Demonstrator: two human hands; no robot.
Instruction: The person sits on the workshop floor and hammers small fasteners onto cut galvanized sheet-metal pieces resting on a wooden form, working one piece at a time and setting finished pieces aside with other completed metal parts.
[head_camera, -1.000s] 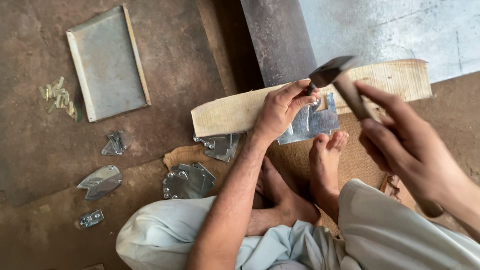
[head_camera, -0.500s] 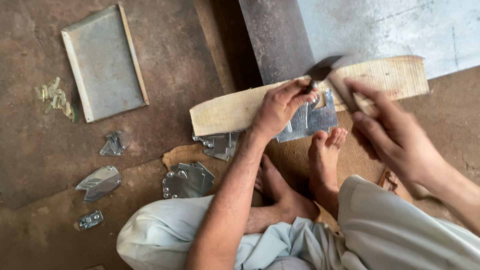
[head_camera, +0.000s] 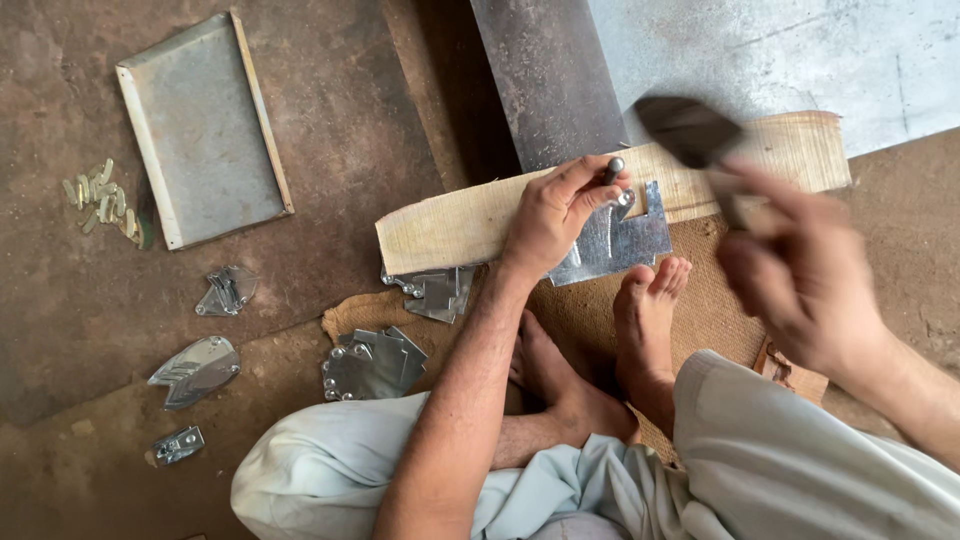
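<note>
My left hand (head_camera: 556, 215) pinches a short metal punch (head_camera: 612, 170) upright on a shiny sheet-metal piece (head_camera: 620, 240) that lies against a pale wooden block (head_camera: 450, 225). My right hand (head_camera: 800, 270) is raised to the right, blurred, gripping a hammer (head_camera: 695, 135) whose dark head hangs above the block's right part. My bare feet (head_camera: 650, 310) rest on burlap just below the metal piece.
A flat metal tray (head_camera: 200, 125) lies at upper left, small brass bits (head_camera: 100, 200) beside it. Cut metal pieces (head_camera: 375, 362) and smaller ones (head_camera: 195, 370) are scattered on the brown floor. A dark steel bar (head_camera: 545, 75) and a grey sheet (head_camera: 780, 55) lie behind the block.
The hammer has lifted up and to the right, away from the punch, with my right hand. My left hand stays on the punch and metal piece.
</note>
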